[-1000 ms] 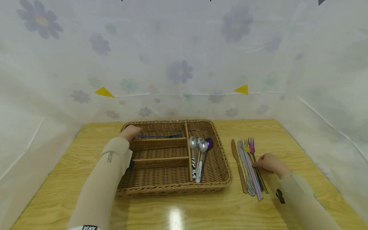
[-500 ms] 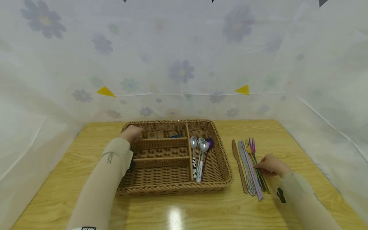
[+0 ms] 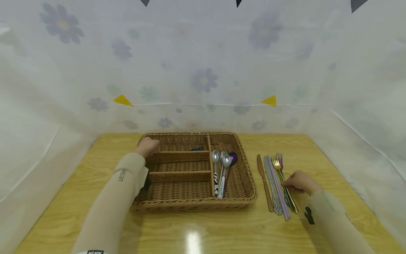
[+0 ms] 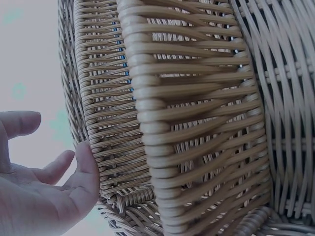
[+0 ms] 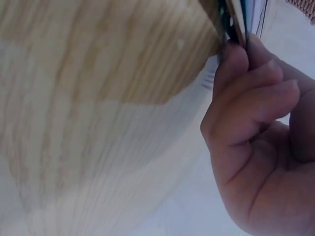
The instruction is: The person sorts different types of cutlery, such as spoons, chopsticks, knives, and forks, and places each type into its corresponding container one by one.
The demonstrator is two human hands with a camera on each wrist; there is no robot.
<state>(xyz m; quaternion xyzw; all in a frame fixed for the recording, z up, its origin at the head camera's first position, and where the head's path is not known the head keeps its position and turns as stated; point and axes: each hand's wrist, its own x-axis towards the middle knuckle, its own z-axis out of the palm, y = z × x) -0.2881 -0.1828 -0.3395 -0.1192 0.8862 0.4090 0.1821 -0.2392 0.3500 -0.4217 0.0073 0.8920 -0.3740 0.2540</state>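
Note:
My left hand (image 3: 147,146) is at the far left corner of the wicker tray (image 3: 190,204), its fingertips right at the wicker in the left wrist view, with nothing held. Inside the rear compartment lies a blue fork (image 3: 197,149), mostly hidden by the divider. On the right, my right hand (image 3: 299,181) pinches the handle of a gold fork (image 3: 276,164) between thumb and forefinger. A fork with purple tines (image 3: 281,157) lies partly behind it. Thin lilac chopsticks (image 3: 279,188), a silver knife (image 3: 273,187) and a copper knife (image 3: 265,180) lie alongside to the left.
In the tray's right compartment are silver spoons (image 3: 226,160) and a purple spoon (image 3: 233,158). Two wicker dividers run across the left part. A pale flowered curtain (image 3: 203,63) surrounds the wooden table (image 3: 158,229).
My left hand has let go of the blue fork, whose handle has dropped behind the divider. The gold fork has come up in my right hand, its tines now overlapping the purple-tined fork.

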